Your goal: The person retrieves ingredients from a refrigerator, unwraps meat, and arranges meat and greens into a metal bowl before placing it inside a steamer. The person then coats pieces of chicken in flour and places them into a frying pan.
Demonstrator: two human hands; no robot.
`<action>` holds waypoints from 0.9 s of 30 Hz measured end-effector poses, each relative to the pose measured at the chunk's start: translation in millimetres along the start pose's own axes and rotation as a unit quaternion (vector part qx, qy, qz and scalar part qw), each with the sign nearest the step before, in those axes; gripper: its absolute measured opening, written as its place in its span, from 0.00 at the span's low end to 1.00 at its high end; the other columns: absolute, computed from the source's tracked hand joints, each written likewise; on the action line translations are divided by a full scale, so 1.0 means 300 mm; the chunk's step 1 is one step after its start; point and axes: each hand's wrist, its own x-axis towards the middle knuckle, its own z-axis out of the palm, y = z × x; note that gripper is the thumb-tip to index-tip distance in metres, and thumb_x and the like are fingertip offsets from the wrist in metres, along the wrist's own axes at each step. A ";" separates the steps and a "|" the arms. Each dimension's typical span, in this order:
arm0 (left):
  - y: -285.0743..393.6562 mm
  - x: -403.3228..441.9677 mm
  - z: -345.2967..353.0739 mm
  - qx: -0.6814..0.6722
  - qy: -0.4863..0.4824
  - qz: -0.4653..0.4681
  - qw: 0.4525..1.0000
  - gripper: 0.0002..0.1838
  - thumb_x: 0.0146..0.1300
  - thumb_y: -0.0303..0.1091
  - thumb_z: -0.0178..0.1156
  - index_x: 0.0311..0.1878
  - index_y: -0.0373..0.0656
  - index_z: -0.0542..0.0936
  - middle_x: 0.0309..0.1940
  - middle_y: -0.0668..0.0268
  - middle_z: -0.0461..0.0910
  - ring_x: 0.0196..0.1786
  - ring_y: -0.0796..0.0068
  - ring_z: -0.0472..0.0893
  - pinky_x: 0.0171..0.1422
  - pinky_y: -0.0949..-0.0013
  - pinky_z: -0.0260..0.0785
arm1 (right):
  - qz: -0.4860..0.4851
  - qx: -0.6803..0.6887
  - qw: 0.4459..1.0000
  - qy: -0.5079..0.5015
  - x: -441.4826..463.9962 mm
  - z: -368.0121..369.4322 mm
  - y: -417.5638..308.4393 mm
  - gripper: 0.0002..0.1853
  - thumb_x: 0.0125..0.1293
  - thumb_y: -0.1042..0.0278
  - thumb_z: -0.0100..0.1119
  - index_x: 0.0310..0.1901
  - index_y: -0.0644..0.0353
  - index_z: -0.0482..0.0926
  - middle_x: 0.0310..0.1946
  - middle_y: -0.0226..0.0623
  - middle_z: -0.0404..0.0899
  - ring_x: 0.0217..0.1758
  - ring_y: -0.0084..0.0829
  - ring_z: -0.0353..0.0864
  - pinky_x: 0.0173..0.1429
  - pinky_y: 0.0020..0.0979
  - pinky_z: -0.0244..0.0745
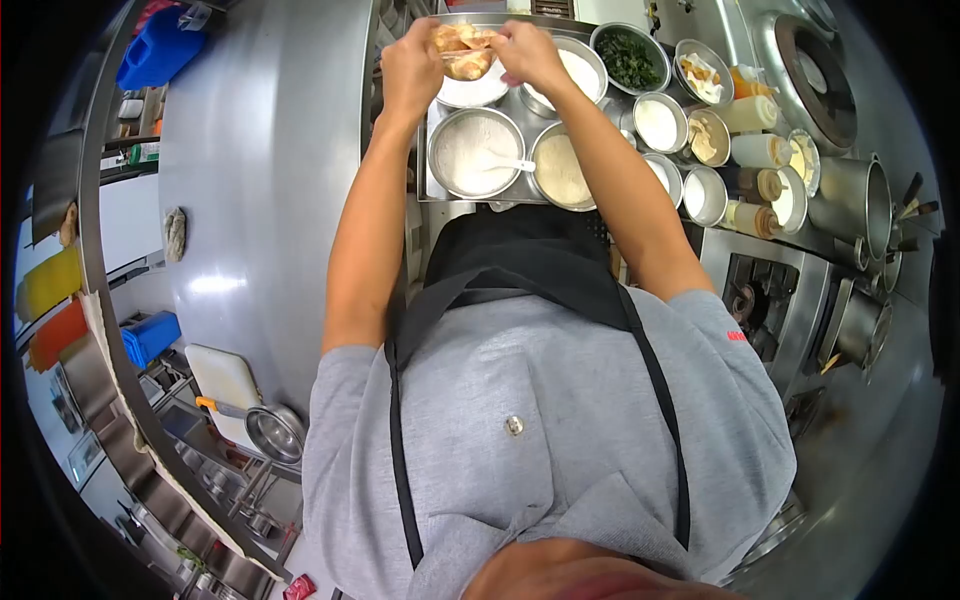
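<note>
At the far end of the metal tray point(424, 180), my left hand point(411, 66) and my right hand point(530, 55) are closed on opposite sides of a clear container point(468, 66) of orange-yellow food pieces. Whether it is a bag or a bowl I cannot tell. Just beneath it a bowl of white powder point(478, 95) is partly hidden. Nearer me stand a steel bowl point(431, 150) with whitish contents and a white spoon point(508, 163), and a bowl of beige powder point(562, 168). Beside my right wrist is another bowl of white powder point(583, 75).
To the right are a bowl of chopped greens point(630, 58), small bowls, several squeeze bottles point(752, 114), a large pot point(845, 205) and a stove point(765, 290). A steel counter point(255, 130) runs along the left, with a cloth point(175, 233), a cutting board point(218, 375) and an orange-handled knife point(207, 403).
</note>
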 end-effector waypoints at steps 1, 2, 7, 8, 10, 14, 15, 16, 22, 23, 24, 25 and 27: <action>-0.022 0.011 0.020 0.023 -0.027 -0.002 0.999 0.13 0.61 0.25 0.50 0.44 0.39 0.82 0.34 0.48 0.82 0.40 0.48 0.83 0.45 0.57 0.75 | 0.138 0.081 0.985 -0.058 0.012 0.012 0.012 0.12 0.61 0.67 0.53 0.36 0.67 0.81 0.28 0.49 0.83 0.26 0.45 0.85 0.28 0.38 0.79; -0.046 0.022 0.041 0.025 -0.026 -0.005 0.999 0.13 0.61 0.25 0.50 0.44 0.39 0.82 0.34 0.48 0.82 0.40 0.48 0.83 0.45 0.57 0.75 | 0.162 0.163 0.971 -0.071 0.031 0.027 0.032 0.14 0.65 0.67 0.50 0.41 0.69 0.81 0.31 0.48 0.84 0.27 0.40 0.86 0.24 0.35 0.80; -0.155 0.069 0.120 -0.018 -0.077 0.006 0.997 0.11 0.63 0.25 0.50 0.40 0.35 0.82 0.38 0.53 0.80 0.39 0.58 0.83 0.45 0.64 0.77 | 0.117 0.191 0.975 0.001 0.156 0.150 0.096 0.14 0.69 0.70 0.45 0.49 0.68 0.77 0.38 0.47 0.83 0.31 0.40 0.86 0.28 0.37 0.82; -0.172 0.084 0.127 -0.117 -0.116 -0.068 0.984 0.11 0.67 0.26 0.49 0.41 0.33 0.81 0.40 0.57 0.80 0.40 0.65 0.82 0.49 0.63 0.77 | 0.131 0.299 0.945 -0.014 0.160 0.154 0.079 0.13 0.69 0.70 0.45 0.50 0.66 0.76 0.40 0.45 0.82 0.35 0.40 0.85 0.32 0.40 0.83; -0.151 0.098 0.116 -0.285 -0.097 -0.208 0.931 0.10 0.68 0.26 0.49 0.44 0.34 0.79 0.42 0.59 0.79 0.43 0.66 0.81 0.51 0.60 0.77 | 0.179 0.435 0.882 -0.042 0.161 0.139 0.042 0.11 0.71 0.71 0.44 0.50 0.63 0.74 0.44 0.41 0.80 0.46 0.38 0.83 0.47 0.48 0.81; -0.205 0.120 0.162 -0.509 -0.005 -0.368 0.778 0.13 0.70 0.27 0.50 0.56 0.40 0.71 0.50 0.60 0.78 0.53 0.65 0.78 0.56 0.53 0.74 | 0.148 0.533 0.829 -0.078 0.189 0.178 0.072 0.10 0.72 0.71 0.47 0.49 0.64 0.75 0.45 0.41 0.81 0.48 0.35 0.81 0.55 0.47 0.77; -0.235 0.120 0.182 -0.560 0.003 -0.382 0.736 0.13 0.70 0.27 0.51 0.57 0.40 0.70 0.51 0.59 0.77 0.53 0.65 0.78 0.57 0.52 0.73 | 0.125 0.548 0.822 -0.089 0.181 0.186 0.072 0.10 0.72 0.70 0.48 0.49 0.64 0.75 0.45 0.40 0.81 0.49 0.34 0.81 0.57 0.45 0.76; -0.260 0.118 0.181 -0.568 -0.027 -0.376 0.732 0.13 0.72 0.30 0.50 0.57 0.42 0.71 0.52 0.59 0.78 0.54 0.63 0.78 0.60 0.50 0.72 | 0.101 0.562 0.815 -0.100 0.177 0.188 0.076 0.10 0.72 0.70 0.49 0.49 0.64 0.75 0.45 0.39 0.81 0.50 0.33 0.80 0.58 0.42 0.75; -0.260 0.103 0.155 -0.594 -0.075 -0.424 0.680 0.15 0.72 0.31 0.49 0.60 0.43 0.68 0.57 0.57 0.75 0.60 0.60 0.75 0.55 0.42 0.74 | 0.136 0.455 0.876 -0.084 0.173 0.215 0.073 0.09 0.70 0.70 0.52 0.49 0.59 0.75 0.45 0.38 0.80 0.50 0.32 0.79 0.54 0.45 0.76; -0.244 0.095 0.155 -0.583 -0.026 -0.414 0.698 0.16 0.71 0.29 0.50 0.60 0.42 0.68 0.57 0.56 0.75 0.61 0.60 0.75 0.56 0.42 0.73 | 0.194 0.405 0.891 -0.067 0.176 0.211 0.057 0.09 0.70 0.70 0.53 0.50 0.57 0.74 0.46 0.39 0.79 0.50 0.33 0.79 0.53 0.48 0.76; -0.248 0.091 0.160 -0.606 -0.013 -0.405 0.685 0.17 0.69 0.26 0.51 0.61 0.42 0.68 0.54 0.57 0.75 0.59 0.62 0.75 0.58 0.48 0.72 | 0.233 0.396 0.884 -0.085 0.183 0.206 0.041 0.08 0.69 0.71 0.51 0.49 0.53 0.71 0.45 0.41 0.78 0.47 0.35 0.80 0.48 0.48 0.78; -0.283 0.088 0.181 -0.604 -0.015 -0.405 0.686 0.17 0.69 0.26 0.51 0.61 0.42 0.68 0.54 0.57 0.75 0.59 0.62 0.75 0.58 0.48 0.72 | 0.233 0.398 0.883 -0.084 0.191 0.209 0.029 0.08 0.69 0.71 0.51 0.49 0.53 0.71 0.45 0.41 0.78 0.47 0.35 0.80 0.48 0.48 0.78; -0.357 0.073 0.218 -0.609 -0.045 -0.315 0.726 0.18 0.69 0.26 0.50 0.61 0.41 0.68 0.51 0.59 0.76 0.56 0.65 0.76 0.60 0.57 0.70 | 0.262 0.403 0.876 -0.054 0.193 0.220 0.016 0.06 0.70 0.74 0.50 0.46 0.54 0.68 0.42 0.43 0.77 0.44 0.36 0.81 0.44 0.42 0.80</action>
